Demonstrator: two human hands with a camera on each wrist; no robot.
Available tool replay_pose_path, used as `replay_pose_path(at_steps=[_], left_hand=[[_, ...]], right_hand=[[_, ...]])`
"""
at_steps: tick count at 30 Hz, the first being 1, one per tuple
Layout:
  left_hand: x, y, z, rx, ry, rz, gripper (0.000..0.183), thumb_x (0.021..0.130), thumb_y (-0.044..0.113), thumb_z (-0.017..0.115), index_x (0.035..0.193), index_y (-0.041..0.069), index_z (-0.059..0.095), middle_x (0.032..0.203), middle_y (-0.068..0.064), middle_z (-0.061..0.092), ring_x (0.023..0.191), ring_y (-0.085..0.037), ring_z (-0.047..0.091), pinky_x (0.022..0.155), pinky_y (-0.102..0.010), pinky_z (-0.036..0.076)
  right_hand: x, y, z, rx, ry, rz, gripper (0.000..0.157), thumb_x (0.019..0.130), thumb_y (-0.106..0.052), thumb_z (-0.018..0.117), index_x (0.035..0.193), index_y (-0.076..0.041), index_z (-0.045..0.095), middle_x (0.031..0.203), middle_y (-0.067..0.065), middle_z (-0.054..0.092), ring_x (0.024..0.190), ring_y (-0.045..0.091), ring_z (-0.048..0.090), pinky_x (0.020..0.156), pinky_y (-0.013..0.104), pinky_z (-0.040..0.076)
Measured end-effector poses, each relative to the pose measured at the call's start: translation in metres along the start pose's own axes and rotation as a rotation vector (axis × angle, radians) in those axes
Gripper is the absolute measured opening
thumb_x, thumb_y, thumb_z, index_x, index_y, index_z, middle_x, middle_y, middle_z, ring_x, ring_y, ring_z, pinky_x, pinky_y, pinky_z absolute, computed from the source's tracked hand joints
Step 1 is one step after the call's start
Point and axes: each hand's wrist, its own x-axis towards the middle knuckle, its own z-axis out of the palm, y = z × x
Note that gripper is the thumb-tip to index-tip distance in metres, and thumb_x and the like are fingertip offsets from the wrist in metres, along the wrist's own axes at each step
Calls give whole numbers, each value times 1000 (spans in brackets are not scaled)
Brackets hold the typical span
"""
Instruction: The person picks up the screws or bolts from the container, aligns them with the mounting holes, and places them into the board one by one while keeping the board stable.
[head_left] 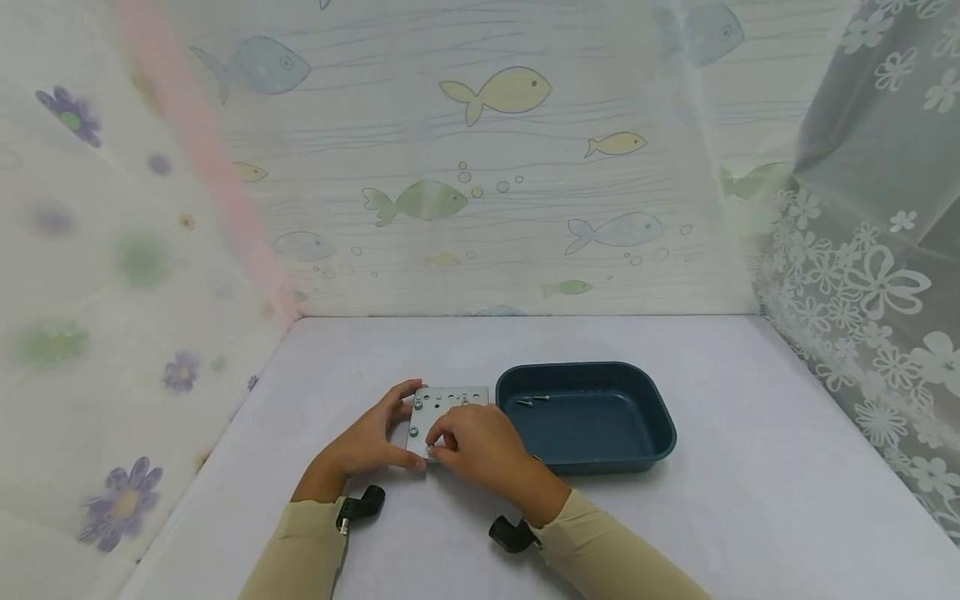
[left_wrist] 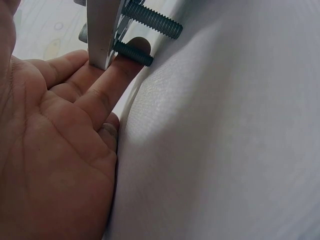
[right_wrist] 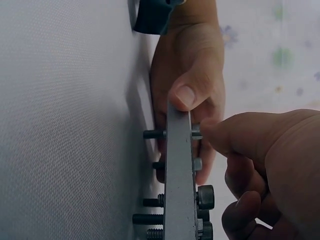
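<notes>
A silvery metal plate (head_left: 427, 415) with rows of holes is held flat just above the white tabletop. My left hand (head_left: 367, 437) grips its left side, thumb at the near corner, other fingers at the far side and underneath. Thumb and index finger of my right hand (head_left: 483, 446) pinch the head of a small screw (right_wrist: 196, 131) standing in the plate near that thumb. Other screws (right_wrist: 205, 197) with larger round heads sit in the plate. Threaded shanks (left_wrist: 152, 19) stick out below it, one against a left finger. My right hand hides part of the plate in the head view.
Right of the plate stands a dark blue tray (head_left: 585, 465), close to its edge. A few loose screws (head_left: 542, 397) lie in the tray's left part. White cloth covers the table (head_left: 750, 433), and patterned curtains (head_left: 480, 250) hang at the back and sides.
</notes>
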Motion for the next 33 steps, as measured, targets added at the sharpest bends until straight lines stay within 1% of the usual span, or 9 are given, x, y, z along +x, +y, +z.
replay_pose_path(at_steps=[7, 15, 20, 29, 33], left_hand=[[1, -2, 0, 0, -4, 14, 126, 63, 26, 99, 164, 21, 22, 143, -2, 62, 142, -23, 46, 122, -60, 12], [1, -3, 0, -1, -2, -1, 126, 64, 29, 99, 164, 24, 22, 143, -1, 62, 142, -22, 46, 122, -62, 13], [1, -2, -1, -1, -1, -1, 126, 64, 29, 99, 163, 24, 22, 143, -1, 63, 142, -22, 47, 122, -61, 13], [1, -1, 0, 8, 11, -14, 124, 63, 30, 99, 162, 29, 25, 144, 0, 62, 143, -21, 46, 122, -62, 13], [2, -2, -1, 16, 8, -4, 124, 64, 31, 98, 163, 26, 24, 144, -1, 62, 143, -22, 45, 122, -63, 12]], right_hand=[[1, 0, 2, -34, -21, 10, 9, 90, -30, 80, 99, -31, 82, 59, -17, 48, 59, 0, 44, 64, 25, 35], [0, -1, 3, -87, -28, 0, 10, 90, -30, 80, 100, -32, 82, 60, -18, 48, 60, 0, 45, 66, 26, 36], [1, -2, 3, -111, -28, -4, 10, 90, -30, 79, 99, -32, 82, 61, -19, 48, 61, -1, 45, 64, 25, 35], [2, -1, 5, -115, -33, -2, 9, 90, -31, 79, 98, -33, 82, 62, -20, 49, 61, -1, 45, 64, 25, 34], [2, -1, 4, -107, -40, 9, 9, 90, -32, 79, 98, -33, 82, 61, -20, 50, 61, 0, 45, 63, 25, 34]])
